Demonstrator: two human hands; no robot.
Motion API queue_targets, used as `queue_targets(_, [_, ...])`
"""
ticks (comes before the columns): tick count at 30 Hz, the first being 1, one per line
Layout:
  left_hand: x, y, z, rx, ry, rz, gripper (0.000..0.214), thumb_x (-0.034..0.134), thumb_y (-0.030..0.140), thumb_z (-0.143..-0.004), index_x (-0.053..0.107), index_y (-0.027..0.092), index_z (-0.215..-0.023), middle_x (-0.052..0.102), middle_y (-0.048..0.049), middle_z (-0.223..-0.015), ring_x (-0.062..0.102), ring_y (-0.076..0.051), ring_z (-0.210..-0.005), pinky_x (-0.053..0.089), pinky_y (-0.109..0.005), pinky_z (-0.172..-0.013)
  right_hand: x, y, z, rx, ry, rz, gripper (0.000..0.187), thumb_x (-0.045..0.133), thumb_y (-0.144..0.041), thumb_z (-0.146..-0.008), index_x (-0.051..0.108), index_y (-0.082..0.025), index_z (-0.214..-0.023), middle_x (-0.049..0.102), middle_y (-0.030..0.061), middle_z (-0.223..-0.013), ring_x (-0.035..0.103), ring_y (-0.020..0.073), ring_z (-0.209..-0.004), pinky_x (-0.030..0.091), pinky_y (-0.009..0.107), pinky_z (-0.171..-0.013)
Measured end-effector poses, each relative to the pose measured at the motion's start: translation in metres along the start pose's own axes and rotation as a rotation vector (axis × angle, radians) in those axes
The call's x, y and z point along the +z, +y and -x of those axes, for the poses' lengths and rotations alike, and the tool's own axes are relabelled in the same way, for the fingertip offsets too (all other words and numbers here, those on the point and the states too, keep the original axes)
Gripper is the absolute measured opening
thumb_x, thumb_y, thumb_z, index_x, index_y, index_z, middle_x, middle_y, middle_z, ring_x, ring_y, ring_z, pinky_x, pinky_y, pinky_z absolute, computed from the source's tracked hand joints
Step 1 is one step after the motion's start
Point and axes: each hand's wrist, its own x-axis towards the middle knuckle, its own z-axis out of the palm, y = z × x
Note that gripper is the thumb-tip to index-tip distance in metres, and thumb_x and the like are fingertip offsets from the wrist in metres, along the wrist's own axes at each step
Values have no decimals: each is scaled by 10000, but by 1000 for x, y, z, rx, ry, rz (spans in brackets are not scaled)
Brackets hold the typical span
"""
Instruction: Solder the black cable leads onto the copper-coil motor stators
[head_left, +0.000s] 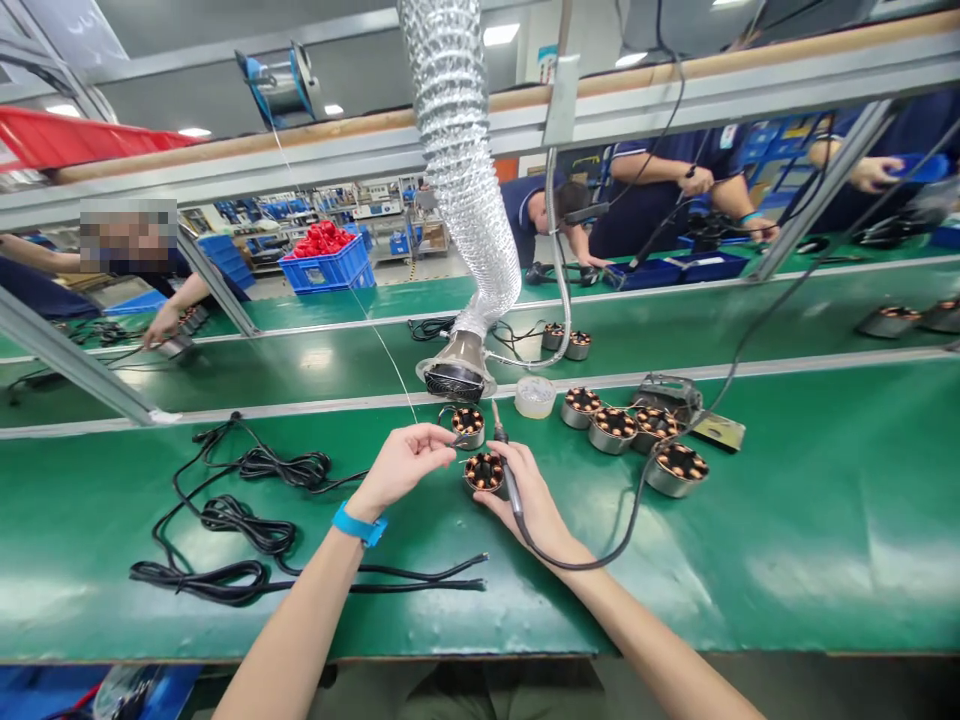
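Note:
My left hand (412, 460), with a blue wristband, is pinched on the dark wire ends of a black cable (345, 482). A thin solder wire (390, 355) runs down from above to this hand. In my right hand (529, 490) is a soldering iron (511, 480), its tip pointing up and away from me. The same hand's thumb rests against a motor stator (484, 472) with copper windings. A second stator (469, 425) stands just behind it, close to my left fingertips. The soldering iron's cord loops to the right across my forearm.
Several stators (613, 430) stand at right beside a metal stand (667, 392). A tape roll (535, 397) is near the fume duct (469, 200). Coiled black cables (232, 580) lie at left. Co-workers (660, 185) work across the bench; a blue crate (330, 268) holds red parts.

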Motion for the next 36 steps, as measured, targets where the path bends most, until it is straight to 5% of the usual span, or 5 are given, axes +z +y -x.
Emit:
queue_targets(6, [8,-13,-6,0,16,112,314,766,361,-756,759,114,-950,673,-42,-692,582,-135,-638,440,-253,-647,-10,-20,-10,-85,28,-36,573,689,-202,-858,448,-301,-1369,487,78,-1304,525,248,-1223,454,419,-1068])
queue_targets(15, [10,-21,1,23,3,140,330,756,402,-771,738,117,-937,652,-32,-688,553,-131,-642,407,-240,-636,9,-37,-42,-101,183,-224,329,572,-206,-930,528,-273,-1249,565,55,-1080,645,180,-909,552,355,-887])
queue_targets(22, [12,-27,2,-12,-156,181,468,601,500,-886,654,113,-630,489,18,-517,270,-58,-464,169,-244,-487,18,-31,-39,-125,157,-341,308,593,-183,-917,539,-274,-1206,559,34,-1066,655,142,-842,553,307,-835])
queue_targets(31, [24,-27,0,-116,-5,377,323,827,401,-666,702,108,-721,633,-25,-603,444,-86,-531,248,-221,-515,20,-27,-34,-99,215,-288,278,649,-229,-899,557,-253,-1161,567,21,-988,648,154,-806,548,317,-828])
queue_targets(36, [28,-25,5,-104,130,429,273,813,361,-697,680,122,-701,605,3,-599,464,-85,-560,336,-215,-577,26,-33,-28,-76,244,-314,259,615,-181,-903,552,-256,-1142,525,33,-1050,642,130,-762,560,273,-723])
